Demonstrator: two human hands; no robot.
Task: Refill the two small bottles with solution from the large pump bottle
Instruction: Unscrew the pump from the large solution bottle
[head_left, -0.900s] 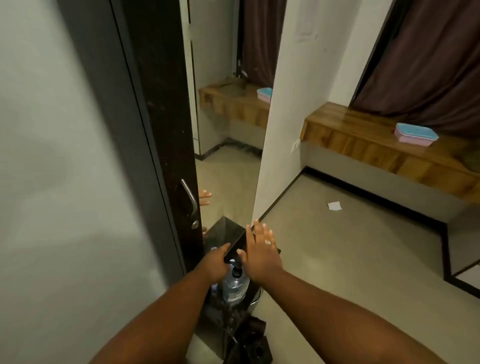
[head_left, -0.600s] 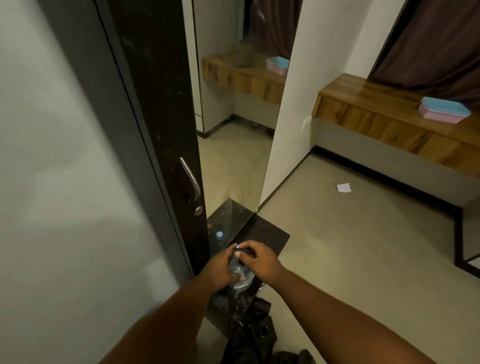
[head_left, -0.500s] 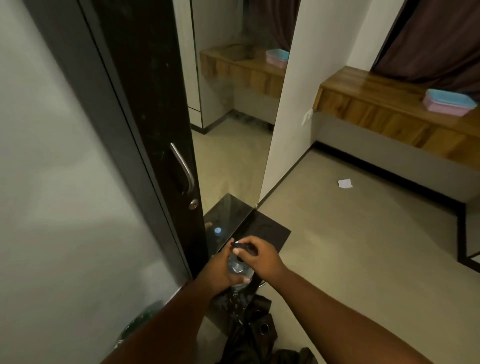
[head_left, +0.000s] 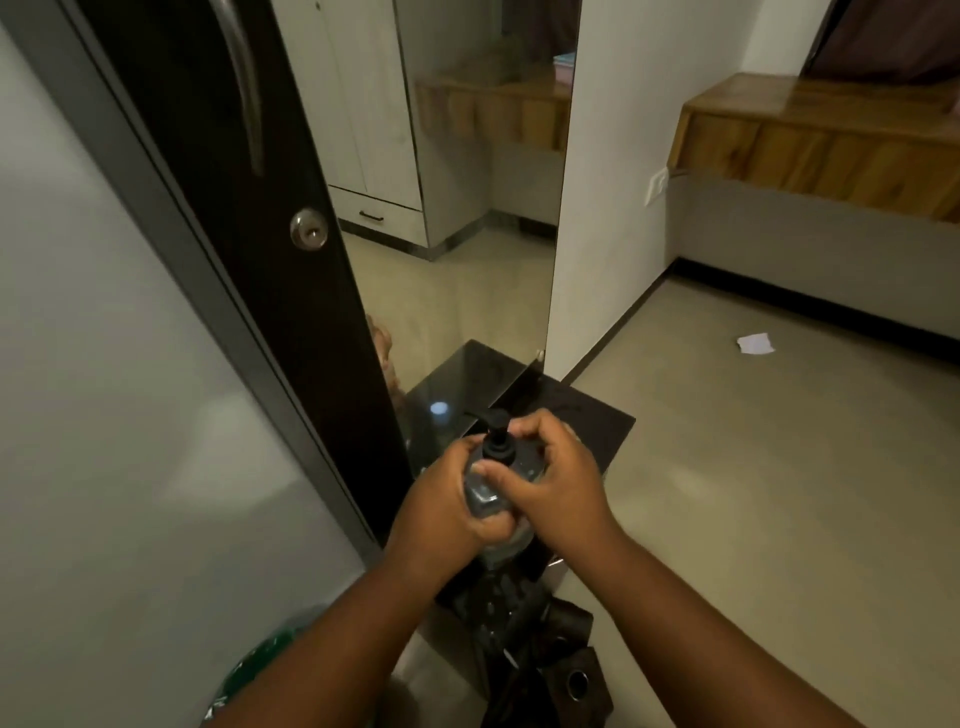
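Clear plastic pump bottle (head_left: 485, 496), black pump head (head_left: 497, 439), sits at 6 o'clock of the frame, gripped in both hands above a dark glossy shelf (head_left: 597, 421) at the foot of the mirror (head_left: 467, 208).

Left hand (head_left: 441, 512): fingers clenched round the bottle body from 9 o'clock. Looks like the anchor grip, so the body can't spin.

Right hand (head_left: 558, 475): fingers wrapped over the shoulder and collar from 3 o'clock, thumb across the front just below the pump. My read: set up to unscrew the pump head, or to steady the bottle for a lift. Can't tell which.

The two small bottles: can't pick them out. Dark clutter (head_left: 524, 623) under the hands at 6 o'clock, too murky to identify.

Task looks early; nothing visibly poured.

Risk: the bottle is held over the shelf edge, and a slipped collar grip would tip it toward the floor (head_left: 753, 467).

Elsewhere: dark door (head_left: 218, 218) at 10 o'clock, wooden desk (head_left: 821, 140) at 2 o'clock, paper scrap (head_left: 756, 343) on the floor at 3 o'clock.
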